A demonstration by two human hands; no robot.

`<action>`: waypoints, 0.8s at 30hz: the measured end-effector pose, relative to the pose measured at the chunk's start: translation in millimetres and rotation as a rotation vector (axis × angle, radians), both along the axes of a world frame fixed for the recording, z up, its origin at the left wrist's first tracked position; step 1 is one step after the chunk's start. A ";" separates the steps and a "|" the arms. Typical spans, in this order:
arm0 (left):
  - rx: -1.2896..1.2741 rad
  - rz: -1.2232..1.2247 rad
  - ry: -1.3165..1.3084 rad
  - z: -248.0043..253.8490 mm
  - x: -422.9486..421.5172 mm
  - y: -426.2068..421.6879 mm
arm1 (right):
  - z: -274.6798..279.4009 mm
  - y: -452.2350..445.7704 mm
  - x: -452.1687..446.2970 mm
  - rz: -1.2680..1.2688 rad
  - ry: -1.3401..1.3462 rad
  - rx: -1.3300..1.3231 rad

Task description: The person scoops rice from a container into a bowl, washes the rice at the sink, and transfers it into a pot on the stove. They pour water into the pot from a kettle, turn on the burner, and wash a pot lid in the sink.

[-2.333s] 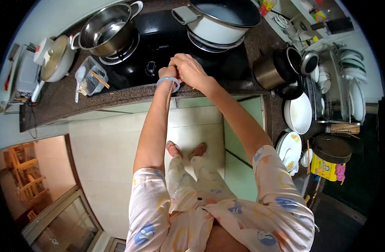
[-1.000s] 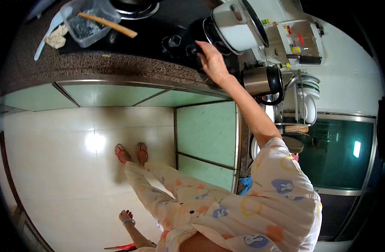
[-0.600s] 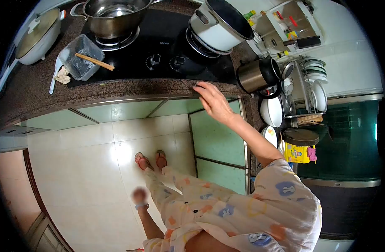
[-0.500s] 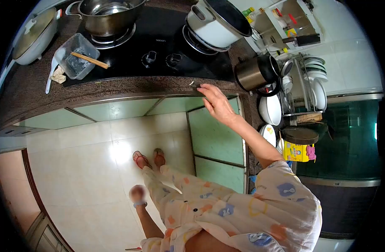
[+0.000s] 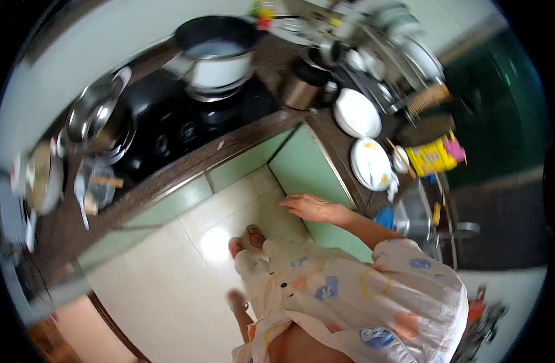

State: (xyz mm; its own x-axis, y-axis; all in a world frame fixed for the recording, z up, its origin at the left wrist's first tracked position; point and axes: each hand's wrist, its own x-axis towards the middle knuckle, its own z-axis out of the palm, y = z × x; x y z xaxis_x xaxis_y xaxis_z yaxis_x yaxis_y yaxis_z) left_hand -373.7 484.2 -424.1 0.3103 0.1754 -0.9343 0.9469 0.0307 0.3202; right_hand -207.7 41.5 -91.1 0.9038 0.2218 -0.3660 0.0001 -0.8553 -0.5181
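Note:
My right hand is in the air in front of the green cabinet doors, below the counter edge. It holds nothing, and its fingers are stretched out. Low at my side hangs my left hand, over the floor, its fingers smeared. On the black gas stove a white pot stands at the right burner and a steel pot at the left one. A clear plastic box with chopsticks rests at the stove's left front corner, beside a pale spoon.
A steel kettle stands right of the stove. Along the right counter are a white bowl, patterned plates, a yellow package, a dish rack and a sink. A lidded white pan sits at the far left.
The hands came apart, and my right hand went to a stove knob, then drew back from the counter edge. My left hand dropped to my side. The view has turned toward the right counter.

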 end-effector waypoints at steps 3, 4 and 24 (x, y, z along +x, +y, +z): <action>0.059 -0.183 -0.128 26.2 73.2 4.6 | 11.5 5.9 -35.1 -0.223 0.019 0.013; 0.018 -0.331 -0.252 2.7 94.9 22.8 | 15.5 10.2 -48.5 -0.300 0.037 0.039; -0.507 -1.636 -0.758 108.3 285.7 -217.9 | 26.7 47.7 -352.2 -1.601 -0.377 0.004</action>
